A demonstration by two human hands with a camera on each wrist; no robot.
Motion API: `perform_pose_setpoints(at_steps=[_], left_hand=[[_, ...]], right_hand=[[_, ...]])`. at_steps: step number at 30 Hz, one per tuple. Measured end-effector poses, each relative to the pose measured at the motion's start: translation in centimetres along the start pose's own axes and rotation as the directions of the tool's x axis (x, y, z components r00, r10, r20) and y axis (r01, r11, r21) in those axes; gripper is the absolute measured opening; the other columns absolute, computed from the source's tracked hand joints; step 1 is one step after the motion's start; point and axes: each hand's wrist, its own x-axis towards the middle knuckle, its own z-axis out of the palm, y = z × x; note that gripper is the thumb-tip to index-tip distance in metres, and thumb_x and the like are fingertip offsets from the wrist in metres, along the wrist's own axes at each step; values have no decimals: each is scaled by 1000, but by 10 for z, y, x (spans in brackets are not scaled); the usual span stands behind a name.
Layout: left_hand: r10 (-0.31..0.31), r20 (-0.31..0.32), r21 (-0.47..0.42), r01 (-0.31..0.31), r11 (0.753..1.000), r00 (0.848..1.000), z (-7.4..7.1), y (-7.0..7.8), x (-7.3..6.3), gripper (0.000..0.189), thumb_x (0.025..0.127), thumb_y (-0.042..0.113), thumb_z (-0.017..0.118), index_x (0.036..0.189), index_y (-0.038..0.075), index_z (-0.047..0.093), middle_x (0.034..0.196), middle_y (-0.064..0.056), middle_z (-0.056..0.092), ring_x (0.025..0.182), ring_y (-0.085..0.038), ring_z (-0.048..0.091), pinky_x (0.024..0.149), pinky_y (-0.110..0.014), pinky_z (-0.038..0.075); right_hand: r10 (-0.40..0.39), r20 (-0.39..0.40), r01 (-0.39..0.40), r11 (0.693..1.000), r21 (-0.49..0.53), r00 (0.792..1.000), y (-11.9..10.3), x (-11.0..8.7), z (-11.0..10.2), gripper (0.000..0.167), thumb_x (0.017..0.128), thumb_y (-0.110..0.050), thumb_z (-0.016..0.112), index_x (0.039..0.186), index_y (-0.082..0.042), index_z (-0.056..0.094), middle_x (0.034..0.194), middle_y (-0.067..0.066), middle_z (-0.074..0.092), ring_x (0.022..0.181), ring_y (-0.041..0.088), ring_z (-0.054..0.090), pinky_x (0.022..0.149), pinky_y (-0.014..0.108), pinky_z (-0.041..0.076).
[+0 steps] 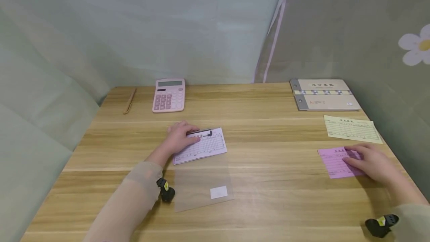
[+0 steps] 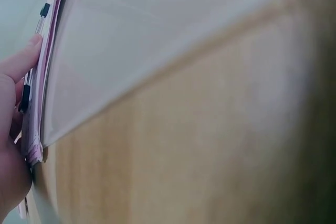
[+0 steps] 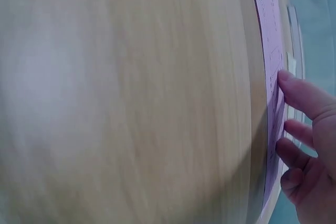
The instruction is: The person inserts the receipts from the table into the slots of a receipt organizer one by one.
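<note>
A translucent clipboard [image 1: 201,182] lies on the table, with a small stack of white printed slips [image 1: 209,145] under its metal clip [image 1: 205,133]. My left hand [image 1: 179,137] grips the clip end, its thumb [image 2: 27,59] across the clip and its fingers at the top edge. In the left wrist view a pink layer shows under the top slip. On the right, my right hand [image 1: 373,161] touches a pink printed slip [image 1: 336,161] with loosely bent fingers, covering its right end. A yellow printed slip [image 1: 352,129] lies just beyond that hand.
Toward the back left are a pink calculator [image 1: 169,95] and a thin wooden stick [image 1: 130,101]. A bound ledger [image 1: 326,102] lies at the back right. Cloth curtains [image 1: 201,29] hang behind the wooden table [image 1: 268,197].
</note>
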Motion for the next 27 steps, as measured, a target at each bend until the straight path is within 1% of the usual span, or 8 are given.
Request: perform_pose_setpoints(at_steps=[6,12,14,17,19,23,25,27], left_hand=[[0,-9,6,0,1000,1000,0,0,-1,44,84,42,67,120,18,64,97,1,53,91,-20,45,81,-38,27],[8,-15,15,-8,1000,1000,0,1,-2,44,84,42,67,120,18,64,95,1,53,89,-19,45,79,-37,28],[6,-14,19,-5,1000,1000,-1,1,-2,43,84,42,67,120,19,64,96,1,53,89,-19,45,79,-37,28],[9,-9,25,-9,1000,1000,-1,2,-1,43,84,43,67,120,19,64,98,1,54,91,-19,46,81,-38,28],[10,-6,22,-10,1000,1000,-1,2,-1,43,84,43,67,120,19,64,99,0,54,92,-19,46,81,-38,28],[14,-9,13,-14,1000,1000,-2,2,-2,43,83,42,67,119,18,64,99,1,54,92,-19,45,80,-38,28],[19,-13,6,-19,1000,1000,-2,3,-2,44,83,42,68,119,18,64,98,0,54,92,-19,46,80,-38,28],[26,-12,3,-25,1000,1000,-2,3,-2,44,83,41,68,119,17,64,98,0,54,91,-19,46,80,-38,28]], right_hand=[[-22,11,21,1000,16,1000,-19,6,6,63,88,-43,62,122,9,53,119,37,38,109,55,36,86,68,29],[-67,-19,67,997,30,998,-40,10,13,60,86,-40,65,121,8,55,121,35,40,110,53,38,89,66,30],[-69,-27,70,997,26,997,-45,12,14,60,86,-41,65,121,7,55,122,35,40,110,53,39,89,66,30],[-28,-33,28,999,20,999,-49,13,12,64,87,-46,62,124,6,52,122,35,38,107,54,40,86,68,32],[22,-49,-21,1000,21,999,-46,12,9,67,88,-49,59,125,6,50,121,35,36,105,55,40,83,69,33],[106,-104,-103,994,38,989,-28,6,2,65,91,-46,55,122,11,46,116,39,35,102,56,36,78,69,33],[136,-114,-131,990,47,984,-17,3,0,66,92,-44,55,119,14,44,114,41,36,104,56,34,80,67,31],[179,-110,-176,984,36,978,-6,0,-1,71,90,-47,55,119,17,43,112,43,39,105,57,34,81,67,31]])
